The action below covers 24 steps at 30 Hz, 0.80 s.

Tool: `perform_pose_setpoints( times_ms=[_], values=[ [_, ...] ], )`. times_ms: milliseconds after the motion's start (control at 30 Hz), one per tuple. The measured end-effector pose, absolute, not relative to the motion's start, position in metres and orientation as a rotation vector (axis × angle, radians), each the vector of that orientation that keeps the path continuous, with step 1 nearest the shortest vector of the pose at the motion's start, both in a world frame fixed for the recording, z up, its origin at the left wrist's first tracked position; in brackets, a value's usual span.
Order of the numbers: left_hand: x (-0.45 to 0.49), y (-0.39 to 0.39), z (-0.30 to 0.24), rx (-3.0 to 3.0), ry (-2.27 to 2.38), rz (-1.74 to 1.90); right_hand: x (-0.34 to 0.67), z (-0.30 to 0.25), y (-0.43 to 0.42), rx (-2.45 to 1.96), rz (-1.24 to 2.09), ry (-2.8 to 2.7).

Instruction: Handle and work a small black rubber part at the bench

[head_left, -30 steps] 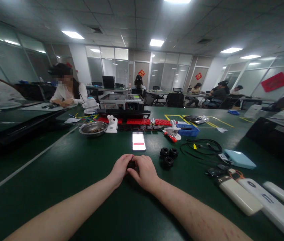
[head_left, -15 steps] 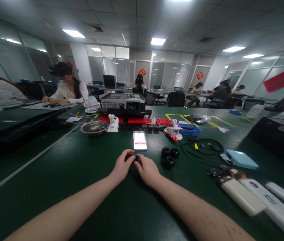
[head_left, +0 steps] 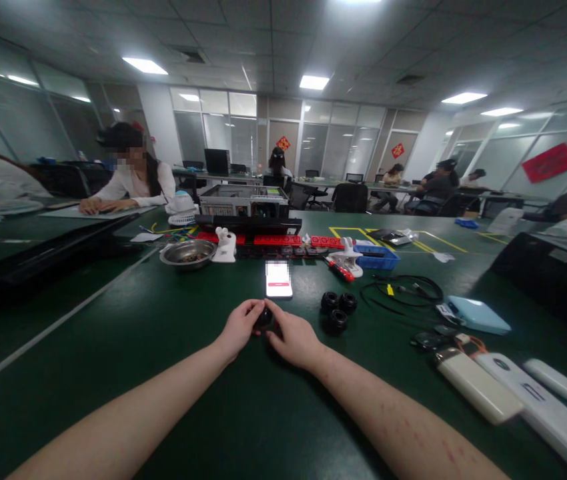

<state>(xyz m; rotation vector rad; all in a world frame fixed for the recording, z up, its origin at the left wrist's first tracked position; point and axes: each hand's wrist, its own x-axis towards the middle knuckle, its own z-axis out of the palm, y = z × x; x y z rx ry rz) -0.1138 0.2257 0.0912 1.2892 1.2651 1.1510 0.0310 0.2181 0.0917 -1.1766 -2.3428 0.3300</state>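
Note:
Between my two hands, just in front of the phone, is a small round black part (head_left: 264, 318), mostly covered by fingers, so its exact kind is unclear. My left hand (head_left: 240, 327) grips it from the left with thumb and fingers. From the right, my right hand (head_left: 293, 337) curls round it, its index finger reaching over the top. A phone (head_left: 278, 280) with a lit screen lies flat beyond my fingertips. To the right of my right hand, three black ring-shaped parts that look like small toy tyres (head_left: 337, 321) sit close together on the green table (head_left: 243, 413).
A metal bowl (head_left: 188, 254) of small parts, red strips (head_left: 277, 240), an open computer case (head_left: 243, 202) and a blue tray (head_left: 377, 257) stand beyond. At right lie black cables (head_left: 416, 288), a light-blue box (head_left: 478, 315) and a cream power bank (head_left: 478, 385). A person (head_left: 136, 170) works at left.
My fingers have shifted on the black part. It now shows a rounded face between them, and my right index finger has moved over its top.

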Motion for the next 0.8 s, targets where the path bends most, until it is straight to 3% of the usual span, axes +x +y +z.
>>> perform_pose_setpoints(
  times_ms=[267,667,800],
  values=[
    [-0.116,0.221,0.089,1.545,1.301,1.291,0.031,0.086,0.225,-1.303,0.534,-2.174],
    [-0.117,0.232,0.084,1.383,1.327,1.09,0.031,0.09,0.224,-1.197,0.317,-2.373],
    [-0.117,0.232,0.081,1.396,1.363,1.155,0.033,0.091,0.224,-1.167,0.41,-2.278]
  ],
)
